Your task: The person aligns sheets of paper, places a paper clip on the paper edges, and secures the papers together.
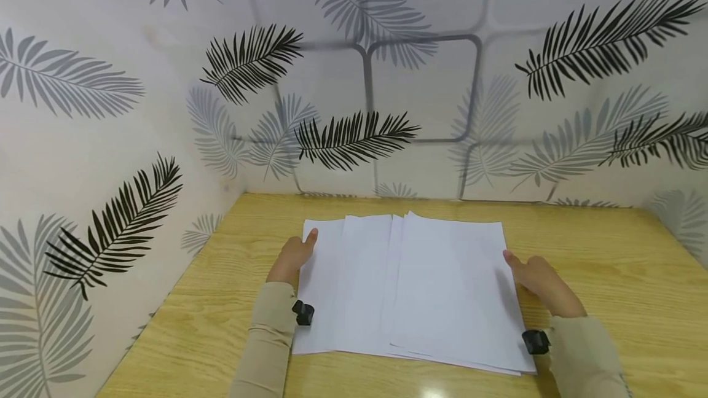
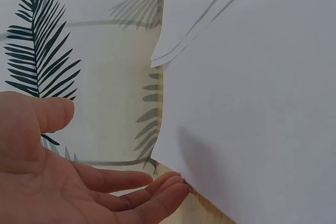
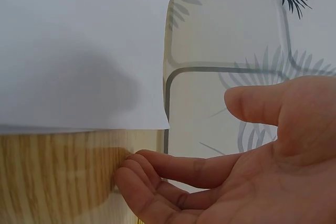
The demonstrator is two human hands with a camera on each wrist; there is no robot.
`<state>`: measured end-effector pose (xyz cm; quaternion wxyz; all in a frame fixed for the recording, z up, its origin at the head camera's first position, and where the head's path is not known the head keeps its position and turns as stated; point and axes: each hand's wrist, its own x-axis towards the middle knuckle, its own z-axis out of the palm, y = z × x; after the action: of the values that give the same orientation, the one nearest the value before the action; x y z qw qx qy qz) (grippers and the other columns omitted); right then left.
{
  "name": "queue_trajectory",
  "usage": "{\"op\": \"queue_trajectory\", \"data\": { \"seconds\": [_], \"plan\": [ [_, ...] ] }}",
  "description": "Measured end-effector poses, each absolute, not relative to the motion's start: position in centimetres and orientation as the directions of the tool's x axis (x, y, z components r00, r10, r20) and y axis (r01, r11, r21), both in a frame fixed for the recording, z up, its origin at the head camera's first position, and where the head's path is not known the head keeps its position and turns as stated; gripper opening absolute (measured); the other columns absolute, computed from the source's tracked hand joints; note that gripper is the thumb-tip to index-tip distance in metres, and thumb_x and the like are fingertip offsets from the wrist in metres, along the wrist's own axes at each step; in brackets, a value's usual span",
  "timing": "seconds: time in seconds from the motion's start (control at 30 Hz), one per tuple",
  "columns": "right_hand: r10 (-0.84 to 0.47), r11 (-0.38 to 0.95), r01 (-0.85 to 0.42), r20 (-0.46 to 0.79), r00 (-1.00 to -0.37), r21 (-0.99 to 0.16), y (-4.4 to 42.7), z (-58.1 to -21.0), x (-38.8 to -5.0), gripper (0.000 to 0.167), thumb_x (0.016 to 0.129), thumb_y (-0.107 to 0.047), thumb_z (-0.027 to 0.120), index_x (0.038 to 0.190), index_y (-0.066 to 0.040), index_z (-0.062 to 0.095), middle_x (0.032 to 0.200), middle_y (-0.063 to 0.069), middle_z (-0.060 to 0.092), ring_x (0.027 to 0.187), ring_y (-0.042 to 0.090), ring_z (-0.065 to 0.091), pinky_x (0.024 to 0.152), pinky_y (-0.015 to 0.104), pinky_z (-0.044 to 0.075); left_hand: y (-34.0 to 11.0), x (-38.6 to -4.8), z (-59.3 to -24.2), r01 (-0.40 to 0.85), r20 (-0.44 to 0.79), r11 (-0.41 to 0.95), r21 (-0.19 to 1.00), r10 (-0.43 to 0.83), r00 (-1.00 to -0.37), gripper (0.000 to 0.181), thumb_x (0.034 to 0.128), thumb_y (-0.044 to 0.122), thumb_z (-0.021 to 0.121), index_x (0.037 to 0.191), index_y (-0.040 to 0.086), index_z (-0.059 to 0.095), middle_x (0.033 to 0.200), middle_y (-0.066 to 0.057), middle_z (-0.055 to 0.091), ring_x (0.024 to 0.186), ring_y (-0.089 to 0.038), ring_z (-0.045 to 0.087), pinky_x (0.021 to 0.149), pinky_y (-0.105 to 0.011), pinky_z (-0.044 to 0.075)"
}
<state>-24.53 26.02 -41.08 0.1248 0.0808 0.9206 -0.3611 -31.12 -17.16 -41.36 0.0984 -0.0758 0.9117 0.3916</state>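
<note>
Several white sheets of paper (image 1: 453,287) lie overlapping on the wooden table, spread out from left to right. At their left edge is my left hand (image 1: 295,255), thumb raised. In the left wrist view its fingertips (image 2: 170,182) meet the paper's edge, with the thumb apart from the paper. My right hand (image 1: 535,275) is beside the right edge of the sheets. The right wrist view has its fingers (image 3: 139,174) loosely bent near the table, just below the paper's corner, pinching nothing. Both palms are turned inward towards the sheets.
The wooden table (image 1: 608,263) ends at a wall (image 1: 431,91) covered in black and grey leaf patterns, which also runs along the left side. A black wrist camera (image 1: 303,312) sits by the left cuff, another camera (image 1: 536,342) by the right.
</note>
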Motion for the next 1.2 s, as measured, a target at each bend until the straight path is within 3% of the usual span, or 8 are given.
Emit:
{"op": "queue_trajectory", "data": {
  "seconds": [0.1,0.23,0.47,0.6,0.83,1.0,1.2],
  "plan": [
    [0.063,0.708,0.250,-0.293,-0.954,-0.660,26.02,-41.23,-24.55,0.073,0.102,-0.050,0.026,0.107,0.021,0.038,0.083,0.022,0.041,0.076,0.030,0.046,0.070,0.036,0.038,-17.12,-31.10,-41.39,-0.227,-0.249,0.671,0.706,-0.066,-0.966,0.072,0.1047,0.043,0.030,0.140,-0.020,0.028,0.143,-0.036,0.033,0.131,-0.048,0.036,0.106,-0.052,0.033],
    [0.075,0.701,0.268,-0.305,-0.949,-0.661,25.95,-41.38,-24.67,0.069,0.102,-0.051,0.027,0.103,0.018,0.039,0.072,0.010,0.037,0.064,0.019,0.040,0.063,0.031,0.036,-17.12,-31.17,-41.35,-0.242,-0.263,0.658,0.713,-0.069,-0.962,0.072,0.1045,0.044,0.030,0.141,-0.019,0.027,0.144,-0.036,0.031,0.132,-0.047,0.034,0.107,-0.052,0.032],
    [0.083,0.699,0.281,-0.316,-0.945,-0.657,25.79,-41.18,-24.72,0.067,0.101,-0.052,0.029,0.098,0.015,0.041,0.086,0.020,0.044,0.084,0.030,0.048,0.071,0.034,0.041,-16.99,-31.14,-41.40,-0.259,-0.262,0.633,0.730,-0.090,-0.961,0.070,0.1048,0.042,0.031,0.140,-0.019,0.029,0.143,-0.035,0.033,0.130,-0.046,0.038,0.106,-0.051,0.034],
    [0.086,0.690,0.291,-0.325,-0.942,-0.663,25.70,-41.11,-24.71,0.072,0.101,-0.052,0.030,0.105,0.019,0.039,0.094,0.025,0.044,0.090,0.035,0.048,0.076,0.038,0.045,-16.77,-31.09,-41.55,-0.263,-0.259,0.622,0.738,-0.098,-0.961,0.070,0.1044,0.042,0.033,0.140,-0.018,0.030,0.141,-0.035,0.036,0.125,-0.043,0.045,0.103,-0.049,0.038],
    [0.103,0.677,0.324,-0.351,-0.931,-0.661,25.49,-41.07,-24.80,0.077,0.101,-0.050,0.032,0.118,0.025,0.034,0.096,0.026,0.046,0.090,0.035,0.048,0.078,0.038,0.044,-16.57,-31.11,-41.47,-0.266,-0.272,0.596,0.758,-0.082,-0.959,0.071,0.1043,0.043,0.032,0.141,-0.017,0.028,0.143,-0.034,0.035,0.125,-0.043,0.044,0.102,-0.050,0.038],
    [0.114,0.676,0.336,-0.357,-0.927,-0.656,25.22,-40.96,-24.74,0.071,0.102,-0.049,0.033,0.112,0.021,0.037,0.089,0.022,0.046,0.085,0.031,0.049,0.074,0.035,0.043,-16.54,-31.18,-41.58,-0.254,-0.259,0.609,0.751,-0.082,-0.962,0.073,0.1041,0.044,0.033,0.141,-0.018,0.027,0.144,-0.035,0.032,0.127,-0.044,0.043,0.104,-0.050,0.037],
    [0.088,0.672,0.296,-0.323,-0.942,-0.679,25.11,-41.06,-24.55,0.060,0.102,-0.046,0.034,0.093,0.012,0.042,0.081,0.015,0.044,0.077,0.026,0.049,0.068,0.032,0.042,-16.42,-30.87,-41.32,-0.251,-0.263,0.614,0.749,-0.073,-0.962,0.073,0.1040,0.044,0.033,0.142,-0.018,0.026,0.144,-0.035,0.032,0.127,-0.044,0.043,0.103,-0.050,0.037]
  ]
}}
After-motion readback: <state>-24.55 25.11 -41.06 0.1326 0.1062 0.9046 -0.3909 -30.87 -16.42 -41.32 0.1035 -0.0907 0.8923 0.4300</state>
